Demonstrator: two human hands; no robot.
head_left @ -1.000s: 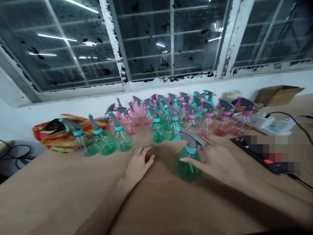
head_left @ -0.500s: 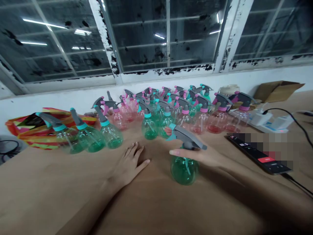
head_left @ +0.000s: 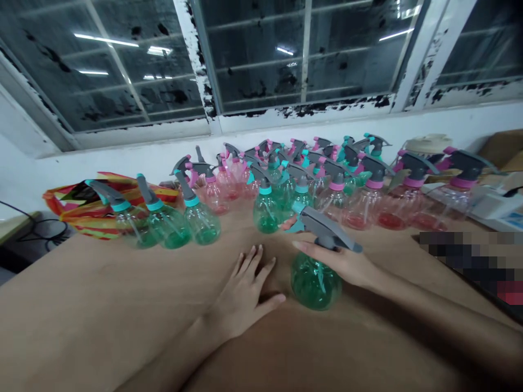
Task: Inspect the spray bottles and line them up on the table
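Observation:
My right hand [head_left: 341, 260] is wrapped round the neck of a green spray bottle [head_left: 314, 286] with a grey and turquoise trigger head. The bottle is upright at the middle of the table [head_left: 134, 305], its nozzle pointing left. Just left of it, my left hand [head_left: 247, 294] rests on the tabletop with fingers spread, holding nothing. Beyond my left hand stand three more green spray bottles [head_left: 204, 223] in a row, their heads tilted. Another green spray bottle [head_left: 267, 209] stands behind the gap between my hands.
Several pink spray bottles [head_left: 359, 209] crowd the back with more green ones. A striped orange bag [head_left: 77, 212] lies at the left. On the right are a phone [head_left: 469, 267], partly blurred out, a white power strip [head_left: 486, 204] and a cardboard box [head_left: 502, 149]. Windows rise behind.
My right hand has gone from the bottle's side to a grip round its neck. My left hand has flattened and spread its fingers on the table. The view has shifted too.

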